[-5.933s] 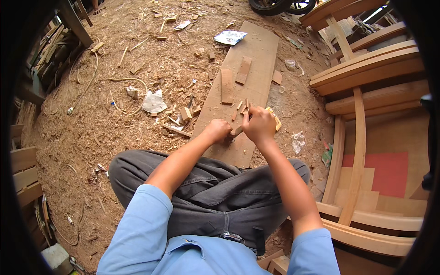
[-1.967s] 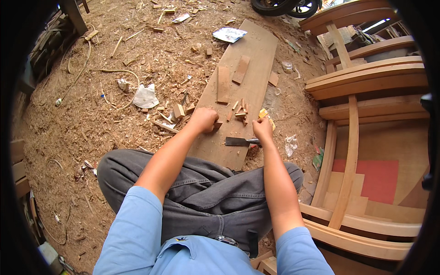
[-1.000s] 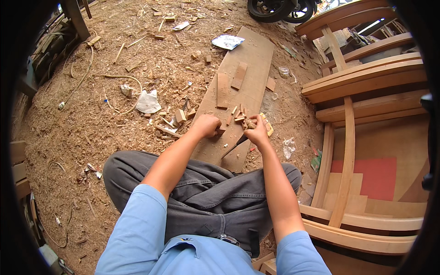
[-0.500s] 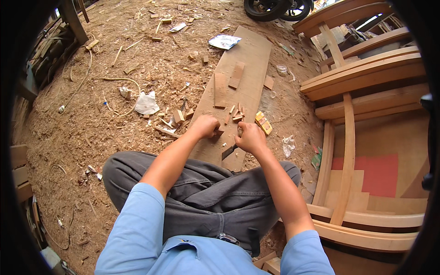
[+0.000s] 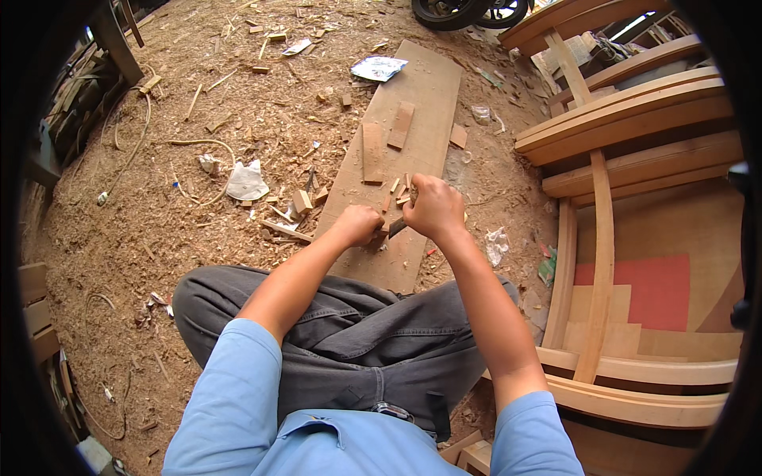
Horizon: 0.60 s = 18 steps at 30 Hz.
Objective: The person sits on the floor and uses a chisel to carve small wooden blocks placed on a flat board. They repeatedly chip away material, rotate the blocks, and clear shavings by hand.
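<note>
My left hand (image 5: 362, 225) is closed around a small brown wood block (image 5: 384, 233), which stands on a long, thin board (image 5: 425, 87) lying in front of my crossed legs. My right hand (image 5: 435, 209) grips a tool with a dark flat blade (image 5: 398, 227), which looks like a chisel. Its blade slants down to the left and reaches the block beside my left fingers; whether it touches cannot be made out. Behind my hands lie several small wood sticks (image 5: 394, 187), partly covered by the right hand. Two flat wood pieces (image 5: 372, 154) (image 5: 401, 125) rest farther up the board.
Shavings and offcuts (image 5: 302, 203) cover the ground on the left, with a white cloth or paper (image 5: 248, 182) and a cord (image 5: 143, 135). Wooden frames (image 5: 603, 238) stand close on the right. A shiny packet (image 5: 379, 69) lies at the board's far end, near a motorbike wheel (image 5: 452, 11).
My right hand has moved up and away with the tool, bringing its blade from near my legs to the block. My left hand has stayed nearly still on the block.
</note>
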Tool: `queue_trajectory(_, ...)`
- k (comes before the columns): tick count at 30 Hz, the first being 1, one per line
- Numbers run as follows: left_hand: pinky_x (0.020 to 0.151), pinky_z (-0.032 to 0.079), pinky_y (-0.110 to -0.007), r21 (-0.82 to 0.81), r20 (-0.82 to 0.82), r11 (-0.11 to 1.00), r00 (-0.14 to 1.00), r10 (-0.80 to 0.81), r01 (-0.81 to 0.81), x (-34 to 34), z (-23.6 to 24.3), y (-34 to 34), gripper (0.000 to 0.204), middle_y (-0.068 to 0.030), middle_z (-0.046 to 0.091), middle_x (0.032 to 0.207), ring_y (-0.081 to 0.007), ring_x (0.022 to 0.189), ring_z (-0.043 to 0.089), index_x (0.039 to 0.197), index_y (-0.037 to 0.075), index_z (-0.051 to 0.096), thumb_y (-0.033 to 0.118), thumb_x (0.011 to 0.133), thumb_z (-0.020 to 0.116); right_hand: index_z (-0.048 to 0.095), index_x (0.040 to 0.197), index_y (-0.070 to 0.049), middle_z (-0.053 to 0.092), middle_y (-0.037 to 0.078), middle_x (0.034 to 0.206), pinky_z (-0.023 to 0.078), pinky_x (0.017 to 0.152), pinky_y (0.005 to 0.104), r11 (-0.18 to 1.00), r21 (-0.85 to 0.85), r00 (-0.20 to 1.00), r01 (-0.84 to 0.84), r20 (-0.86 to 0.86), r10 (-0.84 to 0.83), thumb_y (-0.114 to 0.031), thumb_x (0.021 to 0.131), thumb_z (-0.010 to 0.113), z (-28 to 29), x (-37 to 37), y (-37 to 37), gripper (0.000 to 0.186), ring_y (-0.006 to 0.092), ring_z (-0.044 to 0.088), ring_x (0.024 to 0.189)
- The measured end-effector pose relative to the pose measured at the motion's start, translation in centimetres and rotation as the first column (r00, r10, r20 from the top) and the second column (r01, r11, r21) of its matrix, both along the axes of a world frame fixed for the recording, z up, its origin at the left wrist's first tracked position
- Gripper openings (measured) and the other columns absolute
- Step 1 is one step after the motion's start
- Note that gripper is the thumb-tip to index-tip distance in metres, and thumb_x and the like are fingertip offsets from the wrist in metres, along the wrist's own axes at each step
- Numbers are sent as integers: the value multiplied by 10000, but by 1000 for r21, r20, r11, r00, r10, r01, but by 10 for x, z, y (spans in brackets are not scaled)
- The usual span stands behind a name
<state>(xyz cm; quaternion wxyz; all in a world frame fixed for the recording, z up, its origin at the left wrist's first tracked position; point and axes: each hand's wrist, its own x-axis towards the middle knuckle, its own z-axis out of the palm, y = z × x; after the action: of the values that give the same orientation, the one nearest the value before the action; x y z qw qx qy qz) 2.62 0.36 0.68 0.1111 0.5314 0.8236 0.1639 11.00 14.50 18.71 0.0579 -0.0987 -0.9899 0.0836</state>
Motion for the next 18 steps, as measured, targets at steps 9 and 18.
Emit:
queue_trajectory(9,814,575,-426,-41,35,999,999,30,-29,3,11,-2,133,-82,736,926,-290,949,705,883,144,734,197,766,768,659,852,-53,712,176,888,576,754,467,998,36,998,-54,18,53,-209,734,659,-2,-13,-15,196,372,714,830)
queue_trajectory(18,823,556,-452,-27,93,997,993,68,-66,3,15,1,251,-96,745,994,-323,973,696,972,130,741,273,774,799,757,804,-53,748,180,907,596,790,404,1000,-24,973,-7,230,12,-280,673,634,19,-25,-26,290,331,736,875)
